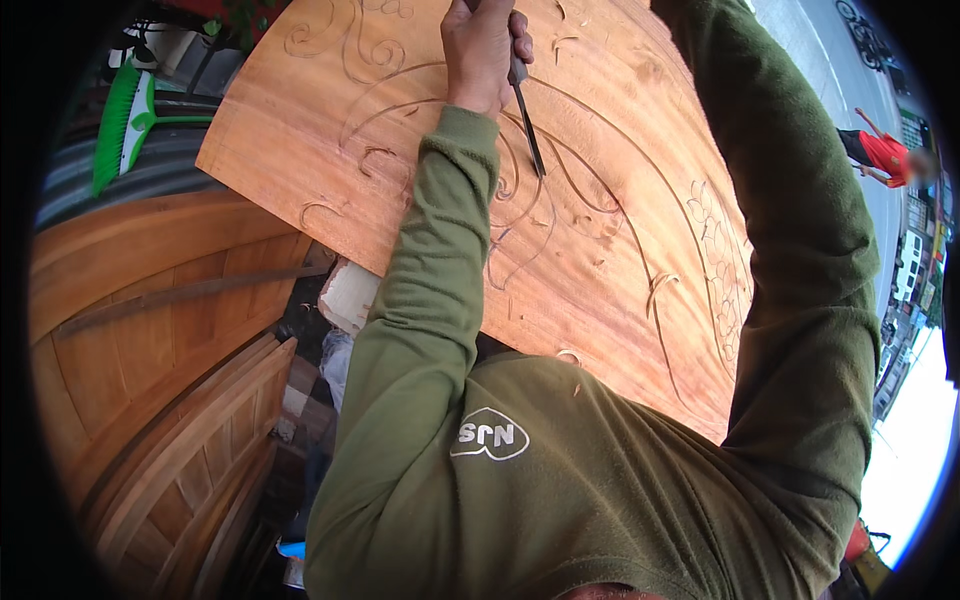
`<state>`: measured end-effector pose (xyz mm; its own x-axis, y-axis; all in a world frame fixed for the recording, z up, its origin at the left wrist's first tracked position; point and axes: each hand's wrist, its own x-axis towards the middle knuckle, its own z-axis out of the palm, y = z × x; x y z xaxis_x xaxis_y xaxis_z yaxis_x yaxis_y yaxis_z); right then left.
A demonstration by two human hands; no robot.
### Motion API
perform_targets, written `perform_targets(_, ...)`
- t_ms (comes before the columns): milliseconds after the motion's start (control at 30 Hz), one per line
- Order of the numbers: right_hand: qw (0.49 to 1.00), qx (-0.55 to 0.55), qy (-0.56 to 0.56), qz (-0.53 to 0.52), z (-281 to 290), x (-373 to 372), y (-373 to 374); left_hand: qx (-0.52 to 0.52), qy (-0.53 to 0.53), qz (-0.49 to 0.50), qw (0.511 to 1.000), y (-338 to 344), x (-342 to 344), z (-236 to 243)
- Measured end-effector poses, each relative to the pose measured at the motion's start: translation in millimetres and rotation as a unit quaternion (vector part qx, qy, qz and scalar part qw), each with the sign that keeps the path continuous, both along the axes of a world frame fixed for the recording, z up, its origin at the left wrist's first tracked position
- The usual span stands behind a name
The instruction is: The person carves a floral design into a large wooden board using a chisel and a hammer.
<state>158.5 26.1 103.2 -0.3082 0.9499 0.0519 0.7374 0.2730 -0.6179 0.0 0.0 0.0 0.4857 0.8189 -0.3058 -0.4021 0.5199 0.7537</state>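
My left hand (482, 50) is closed around the dark handle of a wood-carving chisel (529, 125), near the top edge of the head view. Its thin dark blade slants down to the right. The tip meets the face of a broad reddish-brown wooden panel (600, 270), close to a drawn curve. Scrolls, leaf shapes and flowers are pencilled on the panel, and several long curved lines look cut into it. My right arm, in a green sleeve, reaches up past the panel's right side. The right hand lies beyond the top edge, out of sight.
Curled wood shavings (660, 290) lie scattered on the panel. Wooden panelled doors (150, 330) lean at the left, below a green-bristled broom (125, 125). A pale block (348, 295) sits under the panel's edge. At the far right, a person in red (885, 152) is on the street.
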Motion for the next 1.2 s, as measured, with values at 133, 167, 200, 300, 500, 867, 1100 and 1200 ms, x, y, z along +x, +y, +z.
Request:
perform_targets(133, 0.975, -0.200, -0.056, 0.074, 36.3, -10.2, 13.0, -0.010, 0.002, -0.012, 1.000, -1.2, -4.4, 7.9)
perform_targets(167, 0.968, -0.072, -0.241, -0.009, 46.2, 1.8, 15.9, 0.001, -0.017, -0.008, 1.000, -0.7, -1.2, 11.7)
perform_targets(200, 0.978, -0.088, -0.163, -0.096, 53.6, -0.7, 18.7, -0.004, -0.013, -0.007, 1.000, -1.9, -2.9, 10.2)
perform_targets(300, 0.977, -0.009, -0.008, -0.211, 39.1, -8.0, 23.2, -0.018, 0.015, -0.001, 1.000, -3.1, -7.3, 8.4)
perform_targets(500, 0.956, -0.113, -0.232, 0.137, 28.5, 3.4, 11.6, 0.011, 0.018, -0.023, 1.000, -6.4, -6.6, 9.7)
perform_targets(867, 0.972, -0.150, -0.174, 0.051, 8.9, -17.2, 0.8, 0.023, 0.030, -0.008, 0.999, -2.7, -11.0, -0.8)
perform_targets(1100, 0.987, -0.060, -0.106, 0.101, 15.4, 3.2, -8.2, -0.066, -0.116, -0.078, 0.988, 8.0, -1.3, -5.4)
perform_targets(1200, 0.987, -0.030, -0.130, -0.093, 58.5, -1.4, 5.3, -0.092, -0.138, -0.094, 0.982, 12.8, -10.4, -24.1)
